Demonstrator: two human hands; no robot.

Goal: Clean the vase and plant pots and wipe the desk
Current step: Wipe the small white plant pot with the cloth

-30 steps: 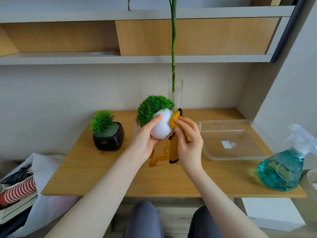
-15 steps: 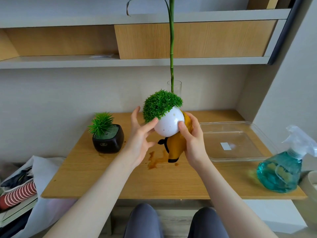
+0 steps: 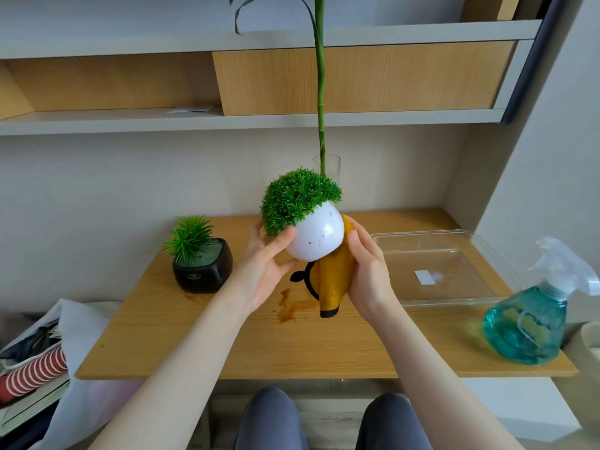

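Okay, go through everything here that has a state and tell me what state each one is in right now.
White pot: lifted off the desk, tilted, brown specks on it.
Yellow cloth: pressed to the pot's side.
Left hand: holds the pot.
Right hand: grips the cloth.
Black pot: upright on desk.
Glass vase: upright, holding a stem.
Desk: brown spill.
Tray: empty.

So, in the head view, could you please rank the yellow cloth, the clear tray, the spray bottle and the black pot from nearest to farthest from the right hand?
1. Yellow cloth: held in the right hand against the white pot.
2. Clear tray: just to its right on the desk.
3. Black pot: to the left, beyond the left hand.
4. Spray bottle: at the desk's far right edge.
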